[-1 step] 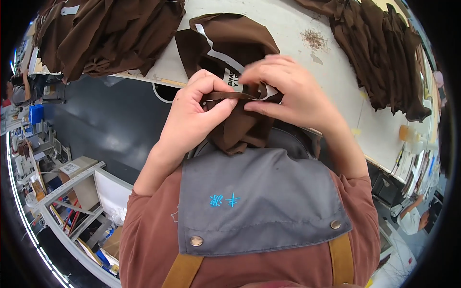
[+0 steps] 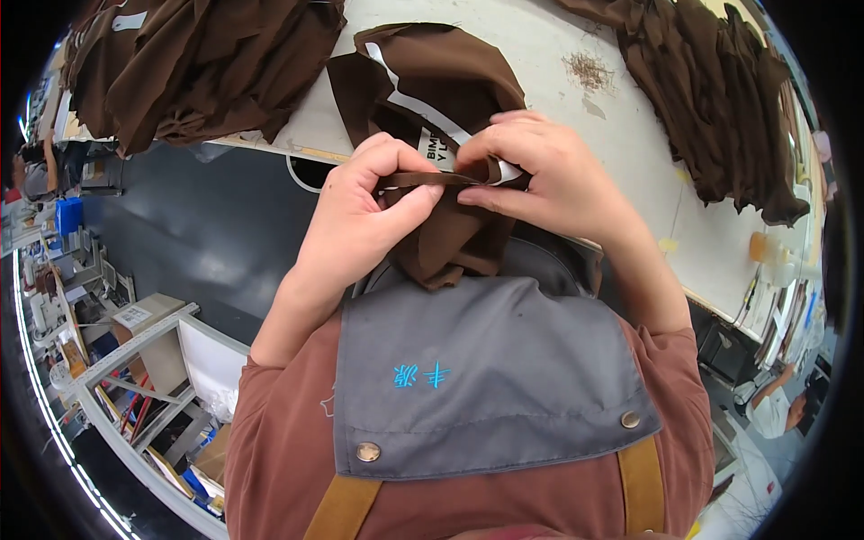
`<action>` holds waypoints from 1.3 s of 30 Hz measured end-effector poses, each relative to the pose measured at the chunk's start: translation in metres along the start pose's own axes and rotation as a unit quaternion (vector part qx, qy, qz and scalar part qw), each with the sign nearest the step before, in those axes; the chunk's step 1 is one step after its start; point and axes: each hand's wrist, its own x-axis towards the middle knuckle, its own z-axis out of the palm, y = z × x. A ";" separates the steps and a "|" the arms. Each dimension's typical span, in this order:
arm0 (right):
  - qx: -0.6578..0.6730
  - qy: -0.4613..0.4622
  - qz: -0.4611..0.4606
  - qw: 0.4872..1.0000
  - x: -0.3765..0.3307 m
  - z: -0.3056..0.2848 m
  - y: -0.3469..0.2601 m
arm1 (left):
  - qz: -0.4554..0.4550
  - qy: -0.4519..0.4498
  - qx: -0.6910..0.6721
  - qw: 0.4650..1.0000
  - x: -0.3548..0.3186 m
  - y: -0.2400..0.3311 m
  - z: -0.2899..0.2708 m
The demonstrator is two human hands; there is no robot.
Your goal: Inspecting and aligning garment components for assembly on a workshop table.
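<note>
A dark brown garment piece (image 2: 423, 81) with a white printed strip hangs over the near edge of a white worktable (image 2: 621, 153) and down onto my grey apron bib (image 2: 486, 378). Both hands grip a folded brown edge of it just above my chest. My left hand (image 2: 360, 216) pinches the fold from the left, thumb on top. My right hand (image 2: 553, 175) pinches the same fold from the right, and the fingertips of both hands almost meet.
Heaps of the same brown fabric lie at the table's far left (image 2: 198, 63) and far right (image 2: 711, 99). A small clump of thread scraps (image 2: 589, 67) sits between them. A metal shelf with boxes (image 2: 135, 351) stands lower left. Another person (image 2: 783, 409) is at lower right.
</note>
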 end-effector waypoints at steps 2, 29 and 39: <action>0.123 -0.102 0.140 0.977 0.000 -0.005 -0.004 | -0.040 -0.009 -0.056 0.998 -0.001 0.003 -0.001; 0.307 0.013 0.228 0.924 -0.003 0.004 -0.005 | -0.035 -0.011 -0.160 0.986 0.003 -0.005 0.006; 0.311 0.007 0.213 0.926 -0.004 0.008 -0.003 | -0.025 -0.014 -0.170 0.985 0.006 -0.007 0.008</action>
